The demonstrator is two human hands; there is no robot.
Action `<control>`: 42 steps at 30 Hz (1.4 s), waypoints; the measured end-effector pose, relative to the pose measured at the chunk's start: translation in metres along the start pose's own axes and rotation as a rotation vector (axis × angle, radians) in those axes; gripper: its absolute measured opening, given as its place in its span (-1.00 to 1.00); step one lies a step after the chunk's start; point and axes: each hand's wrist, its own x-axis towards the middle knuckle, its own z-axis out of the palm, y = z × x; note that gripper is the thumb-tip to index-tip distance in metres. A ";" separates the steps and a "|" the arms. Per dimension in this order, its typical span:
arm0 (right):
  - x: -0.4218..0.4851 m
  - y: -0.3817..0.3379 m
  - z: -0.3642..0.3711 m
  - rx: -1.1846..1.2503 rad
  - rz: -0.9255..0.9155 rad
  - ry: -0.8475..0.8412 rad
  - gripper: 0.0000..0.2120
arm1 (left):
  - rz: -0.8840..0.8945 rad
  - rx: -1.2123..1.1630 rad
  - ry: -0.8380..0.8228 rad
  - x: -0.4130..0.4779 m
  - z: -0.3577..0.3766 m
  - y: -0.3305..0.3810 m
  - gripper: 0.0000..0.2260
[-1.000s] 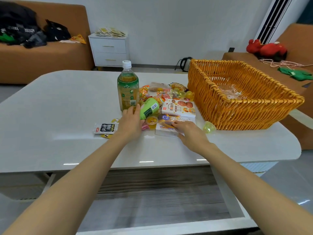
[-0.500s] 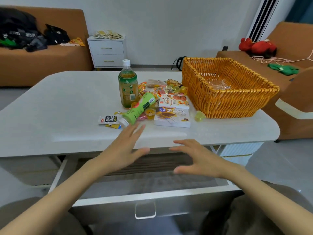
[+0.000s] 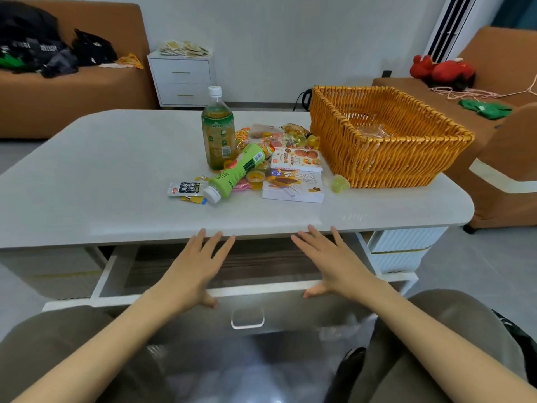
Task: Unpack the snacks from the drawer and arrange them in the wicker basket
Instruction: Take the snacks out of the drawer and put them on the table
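left hand [image 3: 193,269] and right hand [image 3: 334,266] are spread flat, fingers straight, holding nothing, over the open drawer [image 3: 255,290] at lower centre. mid-frame snacks [image 3: 273,137]: upright bottle [image 3: 218,132], lying bottle [image 3: 236,173], two boxes [image 3: 293,187]. one wicker basket [image 3: 377,161], upper right.

Brown sofa [image 3: 72,94] and white two-drawer cabinet [image 3: 181,80] against a pale wall [image 3: 290,39], grey floor [image 3: 479,271] below.

snacks [image 3: 293,162] heaped beside wicker basket [image 3: 377,161], drawer [image 3: 261,290] open
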 end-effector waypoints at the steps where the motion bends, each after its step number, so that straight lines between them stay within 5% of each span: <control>1: 0.003 0.001 0.000 0.013 -0.003 0.066 0.01 | -0.006 -0.014 0.033 0.003 -0.002 -0.002 0.11; 6: 0.015 0.000 0.018 0.025 -0.018 0.333 -0.27 | -0.045 -0.071 0.237 0.016 0.003 -0.005 -0.17; 13: 0.033 0.003 0.025 0.076 0.062 0.542 -0.57 | -0.045 -0.010 0.391 0.042 0.008 -0.011 -0.24; 20: 0.048 -0.004 0.023 -0.026 0.196 0.495 -0.66 | -0.096 0.071 0.424 0.052 0.014 -0.002 -0.37; 27: 0.065 -0.001 0.028 -0.114 0.273 0.446 -0.53 | -0.140 0.083 0.491 0.063 0.017 0.002 -0.30; 35: 0.054 0.005 -0.015 0.154 0.191 0.174 -0.64 | -0.170 -0.193 0.281 0.040 -0.014 0.001 -0.57; 38: 0.041 0.006 -0.035 0.408 0.191 0.251 -0.64 | -0.188 -0.324 0.410 0.030 -0.042 -0.001 -0.58; 42: 0.041 -0.001 -0.066 0.436 0.175 0.435 -0.66 | -0.146 -0.396 0.502 0.032 -0.074 0.002 -0.59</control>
